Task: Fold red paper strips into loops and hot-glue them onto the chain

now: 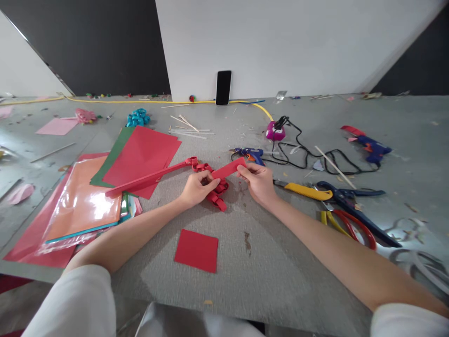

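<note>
Between my two hands stretches a short red paper strip [227, 169]. My left hand [197, 188] pinches its left end, thumb on top. At the other end, my right hand [257, 181] grips the strip between thumb and fingers. Just below and behind the strip lies a cluster of red paper curls [218, 202], partly hidden by my left hand. A long red paper-wrapped stick [150, 179] runs from the curls toward the left, across the paper sheets. Closer to me, a red paper square [196, 250] lies flat on the grey table [266, 290].
Red sheets [140, 150], a green sheet [114, 157] and an orange pack [84, 196] lie left. Rightward are two glue guns [250, 152], a yellow utility knife [305, 189], blue-handled pliers [368, 224] and red-handled scissors [366, 234]. A phone [223, 88] leans against the wall.
</note>
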`<state>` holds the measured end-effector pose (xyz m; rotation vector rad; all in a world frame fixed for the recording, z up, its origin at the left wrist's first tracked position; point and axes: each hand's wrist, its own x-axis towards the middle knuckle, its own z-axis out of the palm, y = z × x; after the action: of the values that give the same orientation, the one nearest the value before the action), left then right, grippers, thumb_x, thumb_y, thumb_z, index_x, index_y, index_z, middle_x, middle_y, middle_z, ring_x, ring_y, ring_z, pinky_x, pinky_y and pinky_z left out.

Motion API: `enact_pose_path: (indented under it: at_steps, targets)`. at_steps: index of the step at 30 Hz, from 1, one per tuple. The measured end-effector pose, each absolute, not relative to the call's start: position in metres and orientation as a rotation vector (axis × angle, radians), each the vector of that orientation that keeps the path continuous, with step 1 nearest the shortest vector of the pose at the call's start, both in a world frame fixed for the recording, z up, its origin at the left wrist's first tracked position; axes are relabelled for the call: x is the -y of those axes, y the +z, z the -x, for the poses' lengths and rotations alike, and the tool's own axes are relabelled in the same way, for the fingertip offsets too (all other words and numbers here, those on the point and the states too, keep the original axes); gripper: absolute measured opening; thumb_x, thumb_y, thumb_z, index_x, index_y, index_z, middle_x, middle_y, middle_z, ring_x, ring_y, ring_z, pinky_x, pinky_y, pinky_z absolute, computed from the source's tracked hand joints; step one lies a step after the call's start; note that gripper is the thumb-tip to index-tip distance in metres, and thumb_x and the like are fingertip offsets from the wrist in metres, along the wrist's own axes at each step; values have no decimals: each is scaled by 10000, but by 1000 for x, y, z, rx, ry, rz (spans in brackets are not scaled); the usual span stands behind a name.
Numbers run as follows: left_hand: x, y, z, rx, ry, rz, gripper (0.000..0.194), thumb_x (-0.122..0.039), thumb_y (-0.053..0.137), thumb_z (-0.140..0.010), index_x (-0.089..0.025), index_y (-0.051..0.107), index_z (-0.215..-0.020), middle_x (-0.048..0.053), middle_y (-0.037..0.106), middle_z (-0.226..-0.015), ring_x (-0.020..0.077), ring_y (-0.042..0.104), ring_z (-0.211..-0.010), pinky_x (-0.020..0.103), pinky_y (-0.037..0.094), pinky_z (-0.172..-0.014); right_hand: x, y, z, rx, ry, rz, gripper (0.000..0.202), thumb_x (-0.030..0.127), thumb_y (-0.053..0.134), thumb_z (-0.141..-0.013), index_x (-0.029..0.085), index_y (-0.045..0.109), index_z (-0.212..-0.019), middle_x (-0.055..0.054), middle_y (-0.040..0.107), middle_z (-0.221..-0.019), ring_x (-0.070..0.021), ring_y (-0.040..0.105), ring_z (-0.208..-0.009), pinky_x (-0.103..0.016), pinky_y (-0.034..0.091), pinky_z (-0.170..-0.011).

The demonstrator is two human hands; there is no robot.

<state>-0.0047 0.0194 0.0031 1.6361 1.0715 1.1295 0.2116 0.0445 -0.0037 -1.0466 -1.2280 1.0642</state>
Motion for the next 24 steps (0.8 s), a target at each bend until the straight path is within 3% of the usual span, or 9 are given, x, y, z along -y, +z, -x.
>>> enact_pose_path:
  at_steps: [10, 24]
  targets:
    - [-19, 4, 6, -1053, 1125, -1570, 429, -497, 694, -887, -168, 519, -673, -27, 498, -618, 83, 405, -565, 231, 307, -552, -44, -4, -213, 1290, 1078, 1041, 420, 602, 741, -846, 237, 683, -647, -32, 662, -667, -159, 522, -586, -321, 432, -590]
    - [-16, 14, 4, -1061, 1249, -1519, 331, -428, 658, -915, -187, 501, -751, -32, 506, -655, 94, 438, -596, 229, 354, -585, -37, 3, -214, 1407, 1032, 983, 342, 472, 718, -916, 238, 732, -667, -14, 677, -683, -151, 508, -605, -314, 400, -608]
